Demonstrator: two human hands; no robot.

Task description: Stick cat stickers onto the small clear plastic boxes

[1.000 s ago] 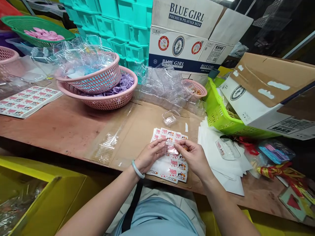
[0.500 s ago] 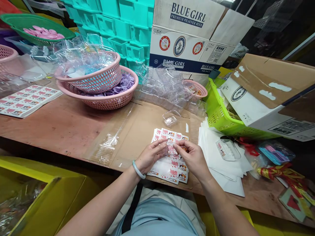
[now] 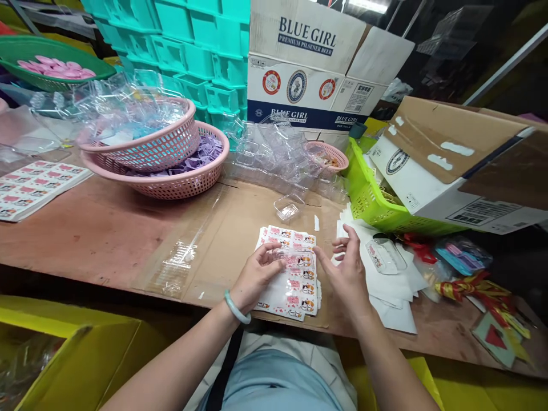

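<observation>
My left hand (image 3: 259, 277), with a pale bangle at the wrist, pinches a small clear plastic case (image 3: 295, 255) by its left side. The case is held above a stack of sticker sheets (image 3: 292, 302) printed with cartoon cats and pink lettering. My right hand (image 3: 347, 274) is off to the right of the case, fingers apart and nothing in them; its thumb is close to the case's right edge. A loose clear case (image 3: 288, 211) lies on the cardboard (image 3: 231, 228) behind the sheets. Clear plastic makes the held case's outline hard to follow.
A heap of clear cases (image 3: 278, 148) stands behind. Pink baskets (image 3: 171, 185) of plastic pieces are to the left, near another sticker stack (image 3: 38, 188). On the right are white papers (image 3: 391, 311), a stickered case (image 3: 385, 257), a green basket (image 3: 377, 214) and a carton (image 3: 432, 160).
My right hand has let go of the clear case, moved right and spread its fingers. My left hand keeps its hold on the case. The whole view has shifted slightly.
</observation>
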